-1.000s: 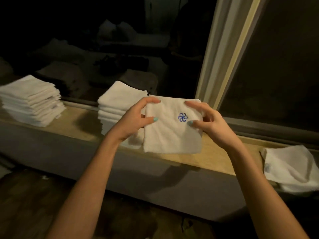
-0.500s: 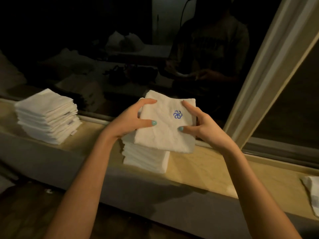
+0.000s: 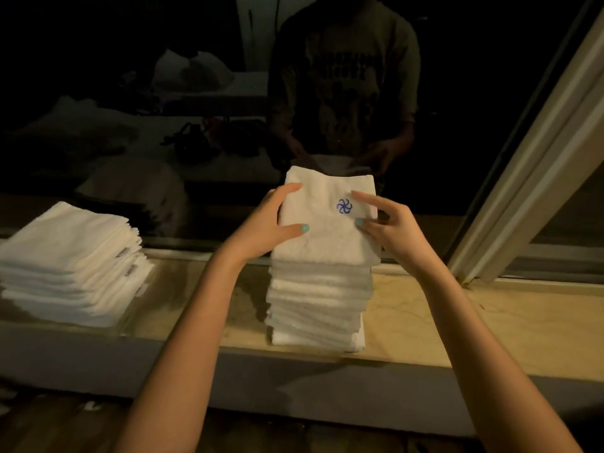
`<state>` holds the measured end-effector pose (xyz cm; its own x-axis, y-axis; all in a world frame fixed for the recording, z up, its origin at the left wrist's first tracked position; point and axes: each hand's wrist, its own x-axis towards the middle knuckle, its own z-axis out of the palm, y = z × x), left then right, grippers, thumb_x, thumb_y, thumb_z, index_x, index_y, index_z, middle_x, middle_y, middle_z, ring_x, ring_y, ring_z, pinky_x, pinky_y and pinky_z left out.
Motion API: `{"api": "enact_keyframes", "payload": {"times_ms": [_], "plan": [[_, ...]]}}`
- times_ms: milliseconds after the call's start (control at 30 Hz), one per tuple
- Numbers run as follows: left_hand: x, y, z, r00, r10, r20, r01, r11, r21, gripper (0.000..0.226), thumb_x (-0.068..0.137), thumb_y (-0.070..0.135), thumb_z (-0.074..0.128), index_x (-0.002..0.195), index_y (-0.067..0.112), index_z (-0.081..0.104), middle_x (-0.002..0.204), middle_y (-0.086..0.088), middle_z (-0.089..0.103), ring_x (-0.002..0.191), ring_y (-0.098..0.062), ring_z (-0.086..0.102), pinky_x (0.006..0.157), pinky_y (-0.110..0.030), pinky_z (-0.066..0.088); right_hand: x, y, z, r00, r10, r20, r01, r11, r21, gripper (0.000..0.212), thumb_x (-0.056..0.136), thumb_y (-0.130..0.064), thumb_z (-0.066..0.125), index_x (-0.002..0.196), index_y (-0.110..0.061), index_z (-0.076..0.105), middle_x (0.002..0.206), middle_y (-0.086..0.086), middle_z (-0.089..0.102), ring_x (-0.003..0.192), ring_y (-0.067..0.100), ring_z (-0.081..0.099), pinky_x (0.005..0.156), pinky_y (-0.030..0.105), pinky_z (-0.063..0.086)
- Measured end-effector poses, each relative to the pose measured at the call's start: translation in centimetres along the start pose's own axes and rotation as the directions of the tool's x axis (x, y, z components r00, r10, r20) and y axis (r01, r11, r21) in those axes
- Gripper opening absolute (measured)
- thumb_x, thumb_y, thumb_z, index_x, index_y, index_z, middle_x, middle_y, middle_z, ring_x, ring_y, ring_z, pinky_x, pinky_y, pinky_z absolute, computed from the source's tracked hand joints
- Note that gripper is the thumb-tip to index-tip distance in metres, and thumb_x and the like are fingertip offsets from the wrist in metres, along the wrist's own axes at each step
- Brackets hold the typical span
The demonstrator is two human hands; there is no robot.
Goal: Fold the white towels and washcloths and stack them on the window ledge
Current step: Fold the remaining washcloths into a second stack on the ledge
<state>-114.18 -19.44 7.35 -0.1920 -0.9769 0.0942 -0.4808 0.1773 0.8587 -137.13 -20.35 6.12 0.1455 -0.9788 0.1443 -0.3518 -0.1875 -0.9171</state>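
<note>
Step in hand, as judged: seating the folded washcloth [image 3: 323, 230] on the nearer stack [image 3: 315, 308].

- Left hand [image 3: 264, 223]: thumb laid on the top face, fingers curled around the left edge, pinching the cloth between them.
- Right hand [image 3: 384, 223]: thumb on the top face just below the blue logo [image 3: 344, 206], index extended over the far right part; remaining fingers behind the right edge, not seen clearly.
- Washcloth position: between both hands, resting on or just above the stack top; contact not confirmable.
- Align near edge and right edge with the layers directly below the thumbs before release.
- Lower flat; avoid dragging, since soft terry layers probably shift.
- Release both hands together, outward.
- Leave second stack [image 3: 70, 266], well left of the left fingers, undisturbed.
- Window ledge [image 3: 457, 325]: bare surface right of the right fingers.
</note>
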Motion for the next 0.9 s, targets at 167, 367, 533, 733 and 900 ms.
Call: {"api": "enact_keyframes", "payload": {"times_ms": [167,367,533,733,900], "plan": [[0.2,-1.1,-0.1,0.997,-0.056,0.045,0.057,0.998,-0.022,0.071,0.086,0.019,0.069,0.145,0.033,0.031,0.148,0.006,0.031,0.133,-0.013,0.036,0.109,-0.043,0.039,-1.0,0.5,0.6,0.994,0.082,0.074,-0.076,0.994,-0.078,0.06,0.087,-0.032,0.067,0.142,-0.026,0.045,0.129,-0.005,0.045,0.102,0.01,0.058,0.079,0.022,0.054],[-1.2,-2.2,0.8,0.99,-0.14,-0.033,0.14,0.99,0.007,0.07,0.086,0.032,0.068,0.146,0.032,0.033,0.142,0.007,0.034,0.125,-0.012,0.039,0.096,-0.029,0.04,-1.3,0.7,2.3,0.983,0.172,0.062,-0.155,0.965,-0.21,0.072,0.082,-0.042,0.069,0.145,-0.027,0.038,0.132,-0.002,0.039,0.115,0.016,0.049,0.089,0.027,0.05],[-1.0,-1.0,1.1,0.987,-0.114,-0.116,0.142,0.95,0.276,0.072,0.085,0.043,0.066,0.147,0.023,0.035,0.145,0.005,0.022,0.111,-0.006,0.036,0.09,-0.023,0.034,-1.0,0.1,2.0,0.995,0.101,0.015,-0.089,0.926,-0.368,0.068,0.083,-0.049,0.066,0.143,-0.029,0.041,0.121,-0.002,0.037,0.105,0.015,0.048,0.087,0.024,0.044],[-0.9,2.8,3.2,0.961,0.19,-0.201,-0.07,0.87,0.488,0.054,0.085,0.032,0.07,0.134,0.017,0.051,0.148,0.007,0.017,0.133,-0.012,0.029,0.099,-0.026,0.035,-2.4,0.7,-1.5,0.996,-0.03,-0.084,-0.005,0.922,-0.388,0.061,0.09,-0.04,0.062,0.143,-0.022,0.04,0.135,0.0,0.039,0.105,0.011,0.053,0.088,0.02,0.043],[-0.2,7.4,11.0,0.922,0.331,-0.199,-0.209,0.861,0.463,0.041,0.087,0.027,0.067,0.125,0.017,0.06,0.136,0.002,0.041,0.122,-0.017,0.043,0.098,-0.026,0.038,-6.8,3.5,-8.4,0.986,0.033,-0.16,-0.094,0.916,-0.39,0.061,0.093,-0.039,0.058,0.147,-0.022,0.035,0.144,0.002,0.039,0.123,0.014,0.046,0.096,0.021,0.038]]}}
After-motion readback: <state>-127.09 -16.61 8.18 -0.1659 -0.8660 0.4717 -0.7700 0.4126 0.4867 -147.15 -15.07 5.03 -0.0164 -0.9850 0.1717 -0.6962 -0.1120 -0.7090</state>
